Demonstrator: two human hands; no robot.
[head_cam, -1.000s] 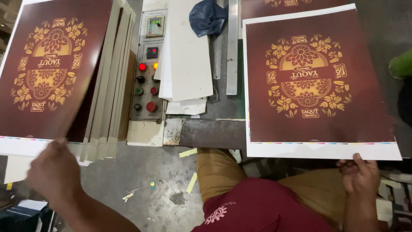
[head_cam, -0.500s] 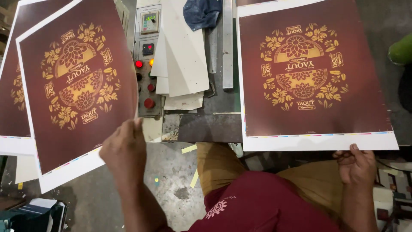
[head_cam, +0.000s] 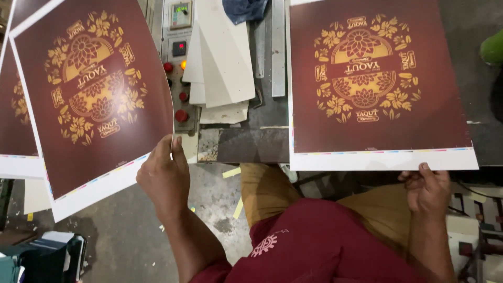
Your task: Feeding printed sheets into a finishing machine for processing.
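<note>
Left printed sheet [head_cam: 89, 99] now lifted, tilted, nearer right sheet [head_cam: 374, 84].

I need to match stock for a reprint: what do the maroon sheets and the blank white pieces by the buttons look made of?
Maroon sheets: likely coated paper; the left one bows and shows sheen. White pieces: probably matte card, lying flat.

left hand [head_cam: 163, 181] has lifted the left printed sheet [head_cam: 89, 99] off the stack [head_cam: 15, 126], swung it rightward and tilted it; sheet now partly covers the control panel [head_cam: 179, 68].
</note>
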